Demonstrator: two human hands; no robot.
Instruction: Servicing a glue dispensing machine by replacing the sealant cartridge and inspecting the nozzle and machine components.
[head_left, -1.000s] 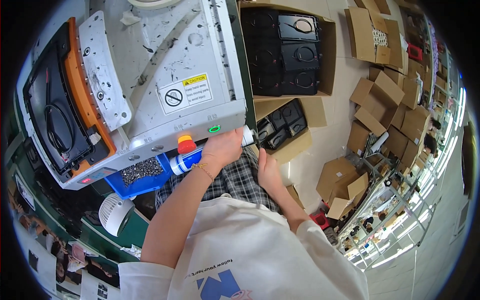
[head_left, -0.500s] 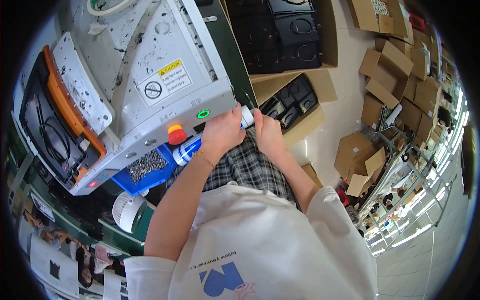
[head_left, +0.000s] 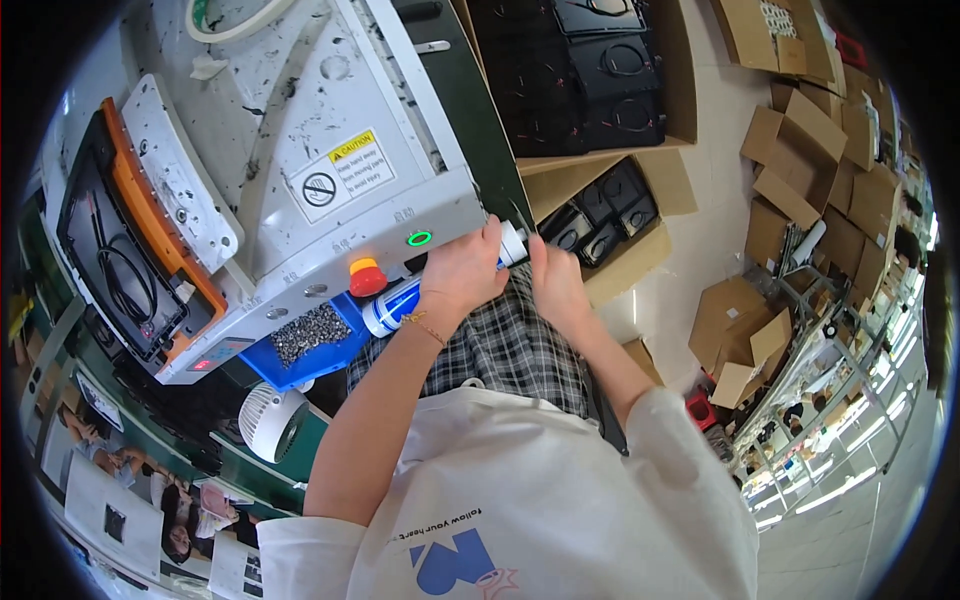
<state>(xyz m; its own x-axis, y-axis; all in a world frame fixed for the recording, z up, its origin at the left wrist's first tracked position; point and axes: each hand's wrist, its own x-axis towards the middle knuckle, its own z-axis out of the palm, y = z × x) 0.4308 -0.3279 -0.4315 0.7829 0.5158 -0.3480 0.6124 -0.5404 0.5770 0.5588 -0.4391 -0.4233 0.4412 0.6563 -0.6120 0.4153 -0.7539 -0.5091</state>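
Note:
My left hand (head_left: pixel 463 262) is wrapped round a blue and white cartridge tube (head_left: pixel 398 300) below the machine's front panel (head_left: pixel 363 240), which carries a red stop button (head_left: pixel 366 276) and a lit green button (head_left: pixel 419 238). At the tube's white end, my right hand (head_left: pixel 557 280) is closed, thumb up, beside a thin dark piece; what it grips I cannot make out. A blue tray of small metal parts (head_left: pixel 342 357) hangs left of the tube. An orange fixture (head_left: pixel 160 215) with a black panel and cable sits on the machine's left.
Open cartons (head_left: pixel 675 80) of black panels stand at back right beside the green bench (head_left: pixel 469 120). More cardboard boxes (head_left: pixel 795 150) lie on the floor at right, along metal racks. A white fan (head_left: pixel 258 420) is at lower left; co-workers (head_left: pixel 175 520) sit beyond it.
My right hand has risen from below the tube to its white end and closed there. My left hand still holds the tube. The whole view has shifted slightly.

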